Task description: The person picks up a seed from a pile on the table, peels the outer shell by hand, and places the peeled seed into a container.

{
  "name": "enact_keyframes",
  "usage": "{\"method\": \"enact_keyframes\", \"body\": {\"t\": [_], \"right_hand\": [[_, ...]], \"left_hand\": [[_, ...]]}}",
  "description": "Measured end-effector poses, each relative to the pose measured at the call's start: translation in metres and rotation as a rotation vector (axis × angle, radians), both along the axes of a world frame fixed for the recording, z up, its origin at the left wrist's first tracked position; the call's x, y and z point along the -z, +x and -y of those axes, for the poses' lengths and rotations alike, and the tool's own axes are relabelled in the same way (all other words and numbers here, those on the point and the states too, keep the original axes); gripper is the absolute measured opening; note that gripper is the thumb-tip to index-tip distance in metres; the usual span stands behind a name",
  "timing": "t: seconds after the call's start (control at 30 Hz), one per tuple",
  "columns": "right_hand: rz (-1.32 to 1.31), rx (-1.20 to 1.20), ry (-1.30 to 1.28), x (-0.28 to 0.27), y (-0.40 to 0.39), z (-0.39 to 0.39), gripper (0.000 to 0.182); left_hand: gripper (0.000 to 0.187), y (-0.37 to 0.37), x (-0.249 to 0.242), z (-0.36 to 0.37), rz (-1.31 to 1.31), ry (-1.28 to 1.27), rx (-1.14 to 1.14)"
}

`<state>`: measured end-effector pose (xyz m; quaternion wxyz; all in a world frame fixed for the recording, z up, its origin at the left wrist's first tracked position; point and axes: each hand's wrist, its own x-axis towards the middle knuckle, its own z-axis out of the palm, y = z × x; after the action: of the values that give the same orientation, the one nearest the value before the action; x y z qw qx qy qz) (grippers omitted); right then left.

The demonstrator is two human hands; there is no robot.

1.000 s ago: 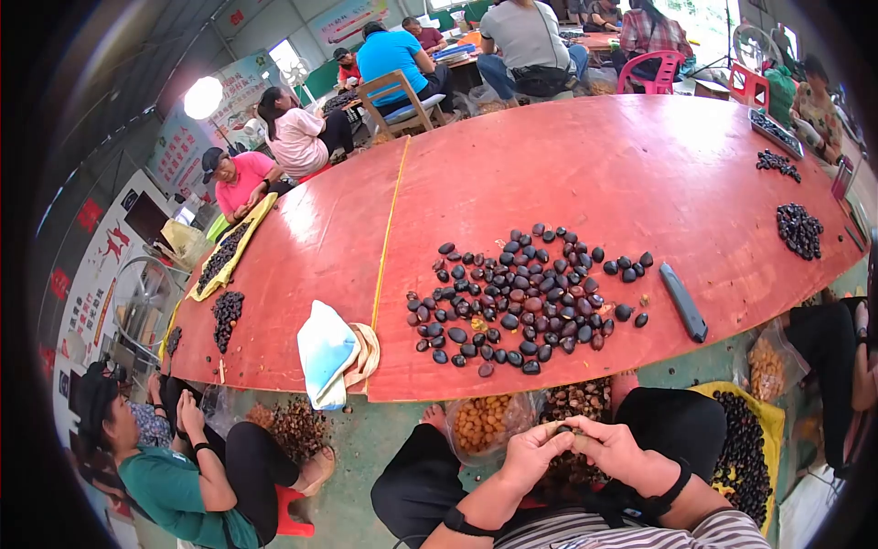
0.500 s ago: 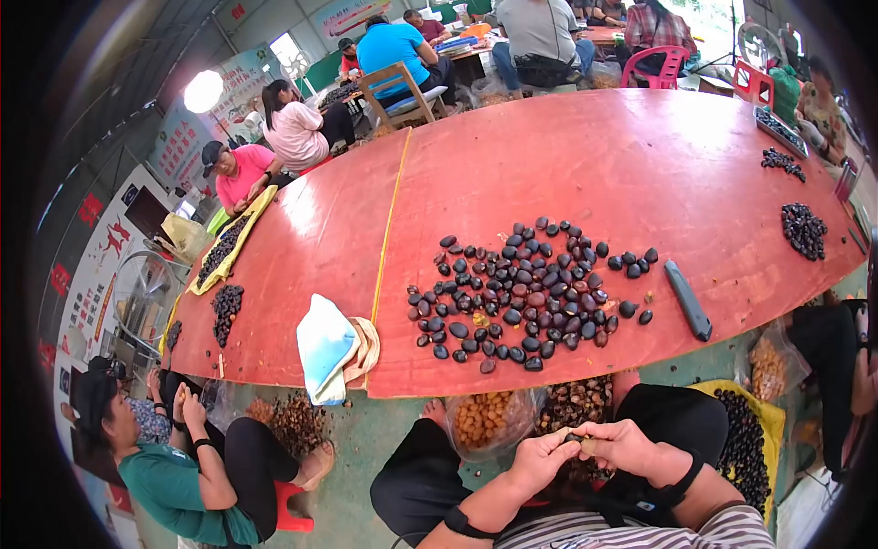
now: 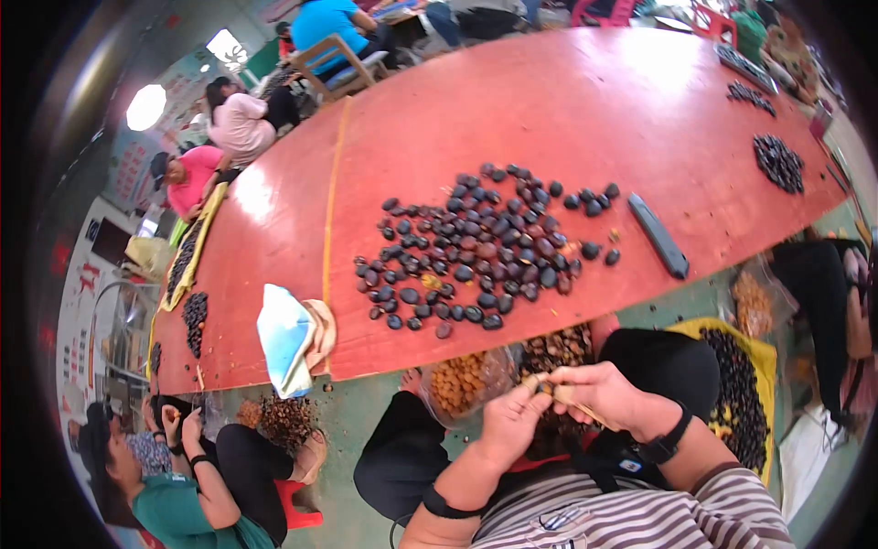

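Observation:
My left hand is closed, pinching a small dark nut at its fingertips above my lap. My right hand meets it there, fingers closed around a thin tan tool that looks like a small wooden-handled knife; its tip is hidden at the nut. Beneath both hands lies a heap of broken brown shells. Just left of the shells, a clear plastic bag holds peeled, orange-yellow kernels. On the table in front of me spreads a pile of dark, glossy nuts.
The red table has its near edge just beyond my knees. On it lie a dark grey bar-shaped object and a folded cloth. A yellow sack of dark nuts sits at my right. Beside me on the left, a person in green works seated.
My view has tilted down and shifted right, so the table and nuts sit higher and further left. Both hands stay together at the nut; the tan tool shows more clearly.

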<state>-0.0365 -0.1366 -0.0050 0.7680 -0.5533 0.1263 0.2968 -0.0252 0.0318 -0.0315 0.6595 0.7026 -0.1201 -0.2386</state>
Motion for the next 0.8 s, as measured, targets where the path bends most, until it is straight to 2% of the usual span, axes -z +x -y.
{"method": "enact_keyframes", "body": {"t": [0.07, 0.13, 0.17, 0.2, 0.23, 0.3, 0.43, 0.53, 0.6, 0.67, 0.8], "right_hand": [[-0.059, 0.061, 0.055, 0.006, -0.001, -0.003, 0.028], [-0.093, 0.128, 0.057, 0.005, 0.003, -0.001, 0.031], [-0.088, 0.192, 0.073, 0.014, 0.008, 0.01, 0.032], [-0.083, 0.251, 0.09, 0.019, 0.01, 0.016, 0.033], [-0.067, 0.189, -0.056, 0.021, 0.007, 0.015, 0.033], [0.018, 0.117, -0.158, 0.018, 0.002, 0.011, 0.034], [0.272, 0.153, -0.339, 0.011, -0.01, 0.003, 0.036], [0.442, 0.167, -0.188, 0.001, -0.02, -0.009, 0.036], [0.445, 0.057, -0.326, 0.0, -0.022, -0.016, 0.036], [0.505, 0.133, -0.313, 0.009, -0.02, -0.022, 0.037], [0.544, 0.089, -0.372, 0.016, -0.017, -0.02, 0.039]], "left_hand": [[0.027, -0.002, -0.001, -0.001, 0.057, 0.028, -0.07], [0.028, -0.003, -0.013, -0.003, 0.15, 0.217, -0.052], [0.028, -0.006, -0.018, -0.001, 0.186, 0.139, -0.063], [0.028, -0.008, -0.022, -0.001, 0.019, 0.011, -0.073], [0.028, -0.007, -0.026, -0.001, -0.142, -0.119, -0.093], [0.028, 0.0, -0.028, -0.002, -0.431, -0.341, -0.116], [0.025, 0.01, -0.021, -0.007, -0.673, -0.498, -0.174], [0.023, 0.012, -0.013, -0.008, -0.68, -0.574, -0.195], [0.023, 0.011, -0.007, -0.008, -0.678, -0.603, -0.19], [0.025, 0.008, -0.006, -0.009, -0.657, -0.611, -0.186], [0.023, 0.006, -0.01, -0.006, -0.694, -0.635, -0.236]]}}
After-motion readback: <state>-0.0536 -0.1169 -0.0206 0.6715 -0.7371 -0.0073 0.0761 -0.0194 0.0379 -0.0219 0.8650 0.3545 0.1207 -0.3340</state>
